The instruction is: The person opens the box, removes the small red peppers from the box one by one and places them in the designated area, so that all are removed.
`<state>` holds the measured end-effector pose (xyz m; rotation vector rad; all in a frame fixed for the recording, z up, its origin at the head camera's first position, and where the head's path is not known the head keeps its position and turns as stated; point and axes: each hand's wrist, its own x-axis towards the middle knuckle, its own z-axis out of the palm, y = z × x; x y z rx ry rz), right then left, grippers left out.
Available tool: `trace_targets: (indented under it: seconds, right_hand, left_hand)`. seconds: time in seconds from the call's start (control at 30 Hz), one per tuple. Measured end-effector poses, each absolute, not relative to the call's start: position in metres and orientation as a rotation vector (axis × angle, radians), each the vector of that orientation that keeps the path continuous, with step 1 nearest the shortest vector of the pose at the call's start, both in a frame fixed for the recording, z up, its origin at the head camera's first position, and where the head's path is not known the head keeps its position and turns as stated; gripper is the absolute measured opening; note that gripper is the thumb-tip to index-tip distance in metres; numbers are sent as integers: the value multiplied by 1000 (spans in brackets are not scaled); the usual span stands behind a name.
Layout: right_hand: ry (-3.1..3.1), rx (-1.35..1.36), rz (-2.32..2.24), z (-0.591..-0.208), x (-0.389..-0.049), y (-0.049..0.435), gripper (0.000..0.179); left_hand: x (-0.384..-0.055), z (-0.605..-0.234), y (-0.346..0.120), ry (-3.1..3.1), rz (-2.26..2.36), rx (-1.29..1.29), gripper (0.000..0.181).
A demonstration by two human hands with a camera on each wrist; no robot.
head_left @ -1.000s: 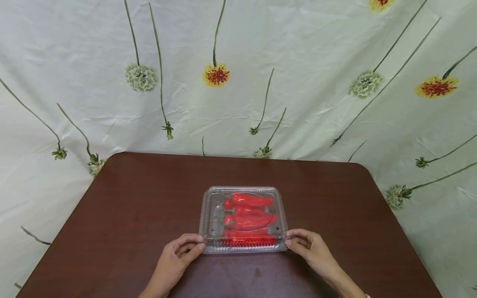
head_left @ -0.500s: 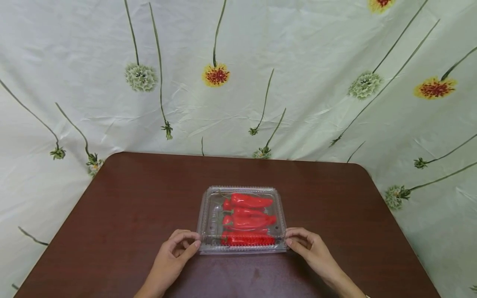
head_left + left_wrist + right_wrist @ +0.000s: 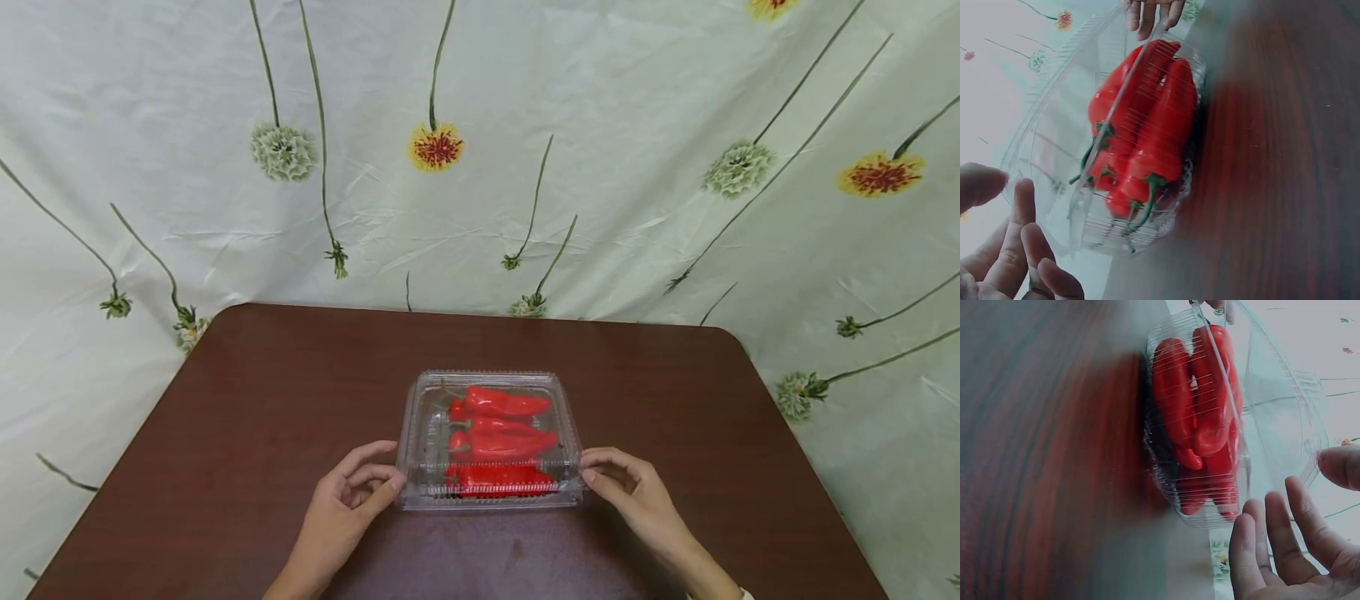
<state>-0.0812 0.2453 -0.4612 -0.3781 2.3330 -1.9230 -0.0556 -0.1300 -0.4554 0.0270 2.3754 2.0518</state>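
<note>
A clear plastic clamshell container (image 3: 487, 502) holds several red peppers (image 3: 504, 443) with green stems, lying side by side. In both wrist views its lid (image 3: 1030, 115) stands tilted up from the ribbed base, with a gap along the front. My left hand (image 3: 341, 504) pinches the lid's front left corner between thumb and index finger, the other fingers bent below. At the front right corner, my right hand (image 3: 637, 500) pinches the lid the same way, its thumb (image 3: 1338, 467) outside the edge. The base rests on the table.
The dark reddish-brown wooden table (image 3: 315, 375) has rounded far corners. Behind it and along the right side hangs a pale cloth (image 3: 480, 167) printed with flowers and long stems.
The lid's front has risen a little, with both hands moving slightly up alongside it. The left hand's fingers have spread more. The container base has stayed in place.
</note>
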Motion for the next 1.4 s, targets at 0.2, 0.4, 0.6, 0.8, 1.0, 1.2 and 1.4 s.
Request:
trace_targets:
  seconds: [0.2,0.4,0.6,0.8,1.0,1.2,1.4]
  right_hand:
    - [2285,-394,-1902,-453,-84,247,11]
    - [2245,-418,-1989,-447,-86,246,18]
    - [2249,-566,-2060,-440,-89,245,22]
    - [2209,-594,-2123,-435,-91,245,24]
    - [2253,-611,-2172,-429,-97,241,27]
    - [2370,-545,-2194,-423,-107,234,26]
    - [2551,-503,-2171,-418,-117,227,21]
  left_hand:
    - [-59,-453,-131,2318,2104,47,26]
    - [-62,-450,-130,2293,2154,50,26]
    - [-66,-447,-132,2264,2234,179,25]
    - [-75,-448,-135,2224,2326,400,27]
    - [-87,-442,-139,2284,2323,486,28]
    - [-100,-430,-138,2308,2414,498,25]
    - [-117,-422,-137,2453,2352,514,21]
